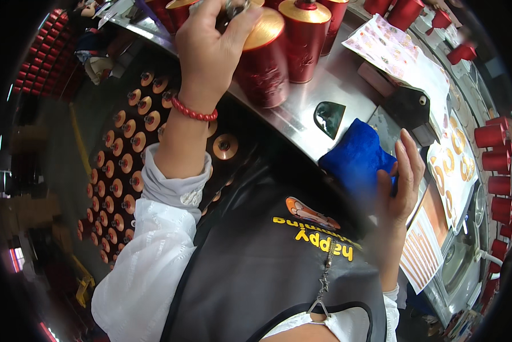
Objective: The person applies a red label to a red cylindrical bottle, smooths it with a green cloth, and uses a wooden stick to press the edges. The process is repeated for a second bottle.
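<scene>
My left hand is closed around the dark neck of a red bottle with a gold shoulder. Raised patterns show on the bottle's side, and its base is near the front edge of the metal table. Beside it stands another red bottle with the same gold top. My right hand, partly smeared by motion, has its fingers stretched out at the right side of a bunched blue cloth. Whether those fingers touch the cloth I cannot tell.
A dark green curved piece lies on the table. Sheets with gold decals and a striped sheet are at the right, near a black block. Several gold-topped bottles crowd below left; red vessels line the far right.
</scene>
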Demonstrator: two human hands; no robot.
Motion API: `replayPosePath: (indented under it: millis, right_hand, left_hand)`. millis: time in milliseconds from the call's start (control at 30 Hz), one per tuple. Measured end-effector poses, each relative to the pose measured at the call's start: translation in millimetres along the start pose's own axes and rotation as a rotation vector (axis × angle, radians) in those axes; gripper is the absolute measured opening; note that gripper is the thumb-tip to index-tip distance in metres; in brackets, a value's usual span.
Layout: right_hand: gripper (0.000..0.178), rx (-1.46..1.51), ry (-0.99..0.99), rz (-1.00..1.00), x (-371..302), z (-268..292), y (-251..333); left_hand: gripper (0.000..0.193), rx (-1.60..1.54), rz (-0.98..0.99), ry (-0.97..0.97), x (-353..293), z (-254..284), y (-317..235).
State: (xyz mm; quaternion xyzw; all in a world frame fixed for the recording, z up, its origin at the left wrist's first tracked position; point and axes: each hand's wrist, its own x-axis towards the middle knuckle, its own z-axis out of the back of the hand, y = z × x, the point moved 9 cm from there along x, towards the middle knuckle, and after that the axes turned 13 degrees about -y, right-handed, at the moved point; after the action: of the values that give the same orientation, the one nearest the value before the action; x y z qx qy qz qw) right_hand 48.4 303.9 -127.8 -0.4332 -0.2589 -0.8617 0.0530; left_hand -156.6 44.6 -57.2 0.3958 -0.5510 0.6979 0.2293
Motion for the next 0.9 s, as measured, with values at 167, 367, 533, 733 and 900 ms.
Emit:
replayPosePath:
  millis: [167, 367, 533, 733, 900]
  right_hand:
    - [0.035, -0.155, -0.013, -0.041, 32, 21, -36]
    - [0.021, -0.1, -0.065, -0.277, 109, 53, -165]
    - [0.028, -0.323, -0.086, -0.158, 220, 23, -300]
    - [0.05, -0.649, -0.006, 0.0, 348, -74, -430]
    - [0.025, -0.656, -0.048, 0.118, 366, -74, -481]
  left_hand:
    - [0.021, 0.175, 0.032, 0.009, -4, -2, 29]
    - [0.023, 0.269, 0.026, 0.02, 4, -23, 28]
    - [0.022, 0.33, -0.004, -0.013, 4, -37, 25]
    - [0.023, 0.346, 0.167, 0.005, -10, -32, 39]
    - [0.038, 0.41, -0.152, -0.036, -17, -16, -9]
